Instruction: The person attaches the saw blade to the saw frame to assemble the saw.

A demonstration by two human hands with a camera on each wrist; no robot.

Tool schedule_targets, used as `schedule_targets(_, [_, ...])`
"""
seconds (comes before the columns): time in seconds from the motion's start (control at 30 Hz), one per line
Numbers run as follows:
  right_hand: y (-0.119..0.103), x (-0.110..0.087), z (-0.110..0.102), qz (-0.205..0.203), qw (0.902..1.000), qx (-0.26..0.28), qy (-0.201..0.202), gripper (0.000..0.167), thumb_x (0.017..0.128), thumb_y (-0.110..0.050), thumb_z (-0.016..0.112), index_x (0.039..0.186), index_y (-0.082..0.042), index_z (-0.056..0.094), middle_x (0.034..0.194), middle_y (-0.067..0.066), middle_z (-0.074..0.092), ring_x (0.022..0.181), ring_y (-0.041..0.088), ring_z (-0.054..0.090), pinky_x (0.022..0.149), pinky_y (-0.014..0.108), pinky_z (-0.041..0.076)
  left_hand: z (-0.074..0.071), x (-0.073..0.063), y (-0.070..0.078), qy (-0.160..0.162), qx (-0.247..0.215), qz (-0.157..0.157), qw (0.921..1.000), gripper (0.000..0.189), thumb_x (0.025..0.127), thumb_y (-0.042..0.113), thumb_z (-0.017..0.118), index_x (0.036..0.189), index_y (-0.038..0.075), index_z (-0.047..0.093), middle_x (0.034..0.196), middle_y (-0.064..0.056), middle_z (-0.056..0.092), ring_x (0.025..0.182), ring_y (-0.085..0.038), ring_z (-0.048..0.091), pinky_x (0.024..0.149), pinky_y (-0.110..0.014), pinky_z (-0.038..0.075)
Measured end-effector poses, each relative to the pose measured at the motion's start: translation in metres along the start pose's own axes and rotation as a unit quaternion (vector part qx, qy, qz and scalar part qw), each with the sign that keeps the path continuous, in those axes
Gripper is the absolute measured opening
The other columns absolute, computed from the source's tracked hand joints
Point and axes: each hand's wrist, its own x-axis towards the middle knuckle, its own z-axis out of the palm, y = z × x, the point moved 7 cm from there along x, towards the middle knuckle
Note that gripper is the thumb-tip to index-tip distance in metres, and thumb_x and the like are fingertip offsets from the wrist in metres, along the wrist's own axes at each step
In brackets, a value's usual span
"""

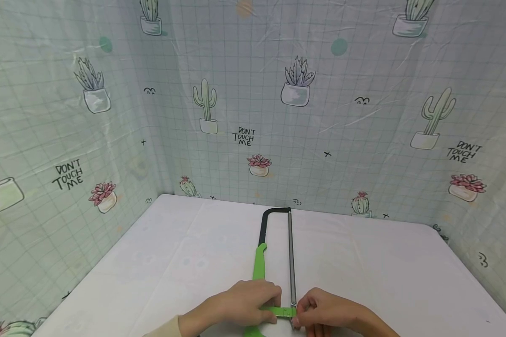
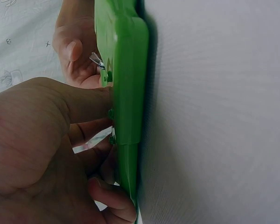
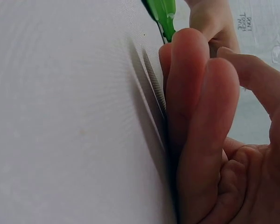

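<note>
A hacksaw with a green handle [image 1: 259,264], a black bow frame [image 1: 263,229] and a long grey blade [image 1: 292,257] lies flat on the white table, its bow pointing away. My left hand [image 1: 253,302] grips the green handle near the front; the left wrist view has the thumb pressed against the green body [image 2: 128,84]. At the blade's near end, by the green crosspiece [image 1: 283,311], my right hand [image 1: 329,309] pinches the metal fitting. Close to that hand, a small shiny metal piece [image 2: 96,59] sticks out. In the right wrist view, fingers [image 3: 189,84] partly hide the toothed blade [image 3: 154,79].
White cloth covers the table [image 1: 383,271], which runs out on both sides of the saw. Behind and beside it hangs a curtain [image 1: 341,131] printed with cacti and lettering.
</note>
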Motion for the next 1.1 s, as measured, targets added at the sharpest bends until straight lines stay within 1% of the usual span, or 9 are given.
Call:
schedule_targets(0.13, [0.0002,0.0005,-0.0005,0.003,1.0000,-0.006,0.007,0.036,0.092,-0.030,0.066,0.089,0.006,0.070,0.058,-0.006,0.064,0.045,-0.002,0.055,0.044,0.015,0.042,0.0005,0.0010,-0.0012,-0.004,-0.005,-0.008,0.9999,0.015,0.091,0.037,0.076,0.097,0.033,0.064,0.083,0.021,0.051,0.077,0.004,0.047,0.064,-0.020,0.041])
schedule_targets(0.27, [0.0004,0.0006,-0.0008,0.005,0.9999,-0.010,0.012,0.028,0.092,-0.030,0.067,0.085,-0.002,0.071,0.057,-0.006,0.064,0.044,-0.002,0.053,0.043,0.014,0.042,0.0012,0.0011,-0.0020,-0.003,-0.002,-0.005,1.0000,0.015,0.091,0.038,0.076,0.097,0.033,0.064,0.083,0.021,0.051,0.077,0.004,0.047,0.064,-0.020,0.041])
schedule_targets(0.4, [0.0009,0.0012,-0.0010,0.005,0.9998,-0.013,0.015,0.026,0.092,-0.028,0.067,0.084,-0.003,0.071,0.057,-0.007,0.064,0.044,-0.002,0.053,0.043,0.014,0.041,0.0009,0.0013,-0.0012,-0.002,0.002,0.002,1.0000,0.014,0.091,0.039,0.075,0.097,0.033,0.064,0.083,0.022,0.051,0.076,0.004,0.047,0.063,-0.020,0.041])
schedule_targets(0.53, [0.0016,0.0017,-0.0011,0.005,0.9997,-0.016,0.017,0.024,0.091,-0.026,0.066,0.083,-0.005,0.071,0.057,-0.007,0.064,0.044,-0.002,0.053,0.043,0.014,0.040,0.0013,0.0020,-0.0020,-0.004,-0.003,-0.005,1.0000,0.014,0.091,0.038,0.076,0.097,0.032,0.064,0.082,0.021,0.051,0.076,0.004,0.047,0.063,-0.020,0.041])
schedule_targets(0.63, [0.0015,0.0018,-0.0010,0.002,0.9997,-0.017,0.016,0.020,0.090,-0.026,0.065,0.083,-0.008,0.070,0.057,-0.007,0.064,0.044,-0.002,0.053,0.043,0.014,0.040,0.0019,0.0023,-0.0026,-0.004,-0.004,-0.010,0.9999,0.014,0.091,0.038,0.076,0.097,0.032,0.064,0.082,0.021,0.051,0.076,0.003,0.047,0.063,-0.020,0.041])
schedule_targets(0.7, [0.0013,0.0019,-0.0012,0.000,0.9997,-0.018,0.015,0.019,0.090,-0.026,0.065,0.082,-0.009,0.070,0.057,-0.007,0.063,0.044,-0.003,0.053,0.043,0.014,0.040,0.0023,0.0024,-0.0025,-0.002,-0.001,-0.007,1.0000,0.014,0.091,0.038,0.076,0.097,0.032,0.065,0.083,0.021,0.052,0.076,0.004,0.047,0.063,-0.020,0.041])
schedule_targets(0.8, [0.0010,0.0022,-0.0016,-0.005,0.9996,-0.025,0.015,0.022,0.090,-0.025,0.064,0.083,-0.006,0.071,0.057,-0.007,0.063,0.044,-0.003,0.053,0.043,0.014,0.040,0.0022,0.0022,-0.0025,-0.001,-0.002,-0.006,1.0000,0.014,0.091,0.039,0.076,0.097,0.032,0.065,0.083,0.022,0.052,0.076,0.004,0.047,0.064,-0.020,0.041])
schedule_targets(1.0, [0.0020,0.0017,-0.0015,-0.008,0.9994,-0.030,0.016,0.035,0.090,-0.023,0.063,0.091,0.011,0.068,0.059,-0.006,0.062,0.045,-0.002,0.052,0.043,0.014,0.040,0.0015,0.0024,-0.0019,0.000,0.002,-0.005,1.0000,0.015,0.090,0.039,0.076,0.098,0.032,0.066,0.083,0.021,0.053,0.076,0.004,0.048,0.064,-0.020,0.042])
schedule_targets(1.1, [0.0028,0.0017,-0.0013,-0.009,0.9994,-0.029,0.016,0.037,0.089,-0.023,0.062,0.092,0.014,0.066,0.060,-0.005,0.062,0.045,-0.001,0.051,0.044,0.015,0.040,0.0012,0.0025,-0.0014,0.000,0.003,-0.009,1.0000,0.015,0.090,0.039,0.076,0.098,0.032,0.066,0.082,0.021,0.053,0.076,0.003,0.048,0.064,-0.020,0.042])
